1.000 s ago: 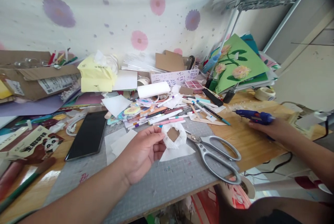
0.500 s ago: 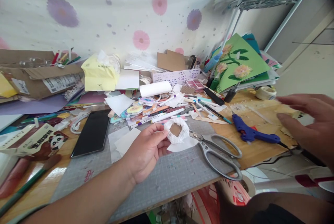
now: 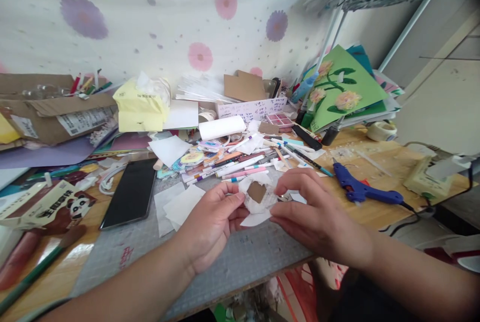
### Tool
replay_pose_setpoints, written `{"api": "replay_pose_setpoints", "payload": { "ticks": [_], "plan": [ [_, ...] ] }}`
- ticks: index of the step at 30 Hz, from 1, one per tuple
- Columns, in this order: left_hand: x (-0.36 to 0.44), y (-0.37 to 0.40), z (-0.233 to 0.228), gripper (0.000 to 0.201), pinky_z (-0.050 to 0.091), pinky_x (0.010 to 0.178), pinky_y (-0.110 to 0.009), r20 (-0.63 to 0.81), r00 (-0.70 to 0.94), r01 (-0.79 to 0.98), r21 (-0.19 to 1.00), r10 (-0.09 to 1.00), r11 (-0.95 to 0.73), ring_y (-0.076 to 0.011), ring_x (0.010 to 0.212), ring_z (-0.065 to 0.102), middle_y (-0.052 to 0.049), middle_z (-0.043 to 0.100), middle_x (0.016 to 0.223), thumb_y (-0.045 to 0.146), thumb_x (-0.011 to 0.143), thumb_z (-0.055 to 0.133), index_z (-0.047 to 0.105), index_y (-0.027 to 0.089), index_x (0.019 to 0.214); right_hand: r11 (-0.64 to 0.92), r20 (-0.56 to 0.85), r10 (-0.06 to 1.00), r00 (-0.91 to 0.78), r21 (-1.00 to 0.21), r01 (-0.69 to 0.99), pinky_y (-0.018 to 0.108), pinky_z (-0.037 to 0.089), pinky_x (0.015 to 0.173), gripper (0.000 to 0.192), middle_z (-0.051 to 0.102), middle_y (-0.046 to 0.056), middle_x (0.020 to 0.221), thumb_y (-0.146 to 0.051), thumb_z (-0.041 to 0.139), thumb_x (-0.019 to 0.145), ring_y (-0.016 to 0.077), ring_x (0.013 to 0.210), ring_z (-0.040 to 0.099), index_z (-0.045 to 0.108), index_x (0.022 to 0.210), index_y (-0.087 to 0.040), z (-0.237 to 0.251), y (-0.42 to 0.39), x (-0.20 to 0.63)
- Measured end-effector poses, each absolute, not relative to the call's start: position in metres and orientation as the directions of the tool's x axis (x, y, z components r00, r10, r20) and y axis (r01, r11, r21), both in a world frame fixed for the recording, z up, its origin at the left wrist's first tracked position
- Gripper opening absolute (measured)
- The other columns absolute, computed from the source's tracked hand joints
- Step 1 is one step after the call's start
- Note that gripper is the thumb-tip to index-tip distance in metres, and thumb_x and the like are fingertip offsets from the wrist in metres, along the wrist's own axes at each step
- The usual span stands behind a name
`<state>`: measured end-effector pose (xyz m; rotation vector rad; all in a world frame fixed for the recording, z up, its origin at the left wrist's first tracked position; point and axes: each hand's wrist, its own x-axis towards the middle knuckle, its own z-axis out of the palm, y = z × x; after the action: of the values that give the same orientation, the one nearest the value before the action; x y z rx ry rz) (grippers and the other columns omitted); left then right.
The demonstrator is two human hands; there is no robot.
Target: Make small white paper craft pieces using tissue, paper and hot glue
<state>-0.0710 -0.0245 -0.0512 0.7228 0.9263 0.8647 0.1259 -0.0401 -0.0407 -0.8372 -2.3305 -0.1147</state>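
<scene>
A cluttered wooden surface (image 3: pixel 378 162) carries a grey cutting mat (image 3: pixel 240 257), with a floral cloth hanging behind. On the mat's far side lie a black phone (image 3: pixel 129 193), loose white paper squares (image 3: pixel 180 204) and a row of marker pens (image 3: pixel 232 164).

The blue glue gun (image 3: pixel 362 192), which the right hand (image 3: pixel 318 219) held a second ago, now lies on the wood with its cord trailing right. That hand swung across empty half a second ago and has now joined the left hand (image 3: pixel 210 224) over the mat. Both are closed on one small piece: a white tissue ring with a brown cardboard centre (image 3: pixel 257 193), pinched from either side just above the mat. The left hand has kept its grip throughout, so holding has become two-handed shaping. The scissors seen earlier are now hidden behind the right hand.
</scene>
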Motion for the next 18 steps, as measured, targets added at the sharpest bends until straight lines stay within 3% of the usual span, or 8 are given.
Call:
{"api": "replay_pose_setpoints", "payload": {
  "ticks": [5, 13, 18],
  "plan": [
    [-0.070, -0.029, -0.050, 0.017, 0.045, 0.054, -0.021, -0.338, 0.332, -0.286, 0.854, 0.881, 0.435, -0.0105, 0.058, 0.059, 0.003, 0.062, 0.061, 0.023, 0.079, 0.063, 0.047, 0.018, 0.074, 0.753, 0.628, 0.618, -0.473, -0.299, 0.586, 0.039, 0.044, 0.081, 0.006, 0.047, 0.007, 0.099, -0.015, 0.061, 0.079, 0.0217, 0.096, 0.048, 0.060, 0.080, -0.020, -0.043, -0.036, 0.116],
    [-0.071, -0.032, -0.046, 0.016, 0.048, 0.059, -0.025, -0.334, 0.319, -0.255, 0.871, 0.887, 0.420, -0.0165, 0.067, 0.068, 0.002, 0.066, 0.068, 0.021, 0.083, 0.056, 0.043, 0.019, 0.075, 0.648, 0.625, 0.724, -0.292, -0.472, 0.598, 0.040, 0.043, 0.088, 0.011, 0.044, 0.008, 0.110, -0.013, 0.061, 0.079, 0.0213, 0.105, 0.049, 0.053, 0.077, -0.021, -0.051, -0.029, 0.107],
    [-0.074, -0.028, -0.047, 0.015, 0.048, 0.058, -0.025, -0.301, 0.282, -0.272, 0.886, 0.911, 0.376, -0.0123, 0.063, 0.062, 0.001, 0.064, 0.069, 0.023, 0.083, 0.057, 0.045, 0.018, 0.076, 0.646, 0.564, 0.757, -0.331, -0.564, 0.515, 0.039, 0.045, 0.088, 0.019, 0.050, 0.008, 0.109, -0.021, 0.068, 0.075, 0.0230, 0.108, 0.050, 0.050, 0.083, -0.022, -0.053, -0.025, 0.113]
  ]
}}
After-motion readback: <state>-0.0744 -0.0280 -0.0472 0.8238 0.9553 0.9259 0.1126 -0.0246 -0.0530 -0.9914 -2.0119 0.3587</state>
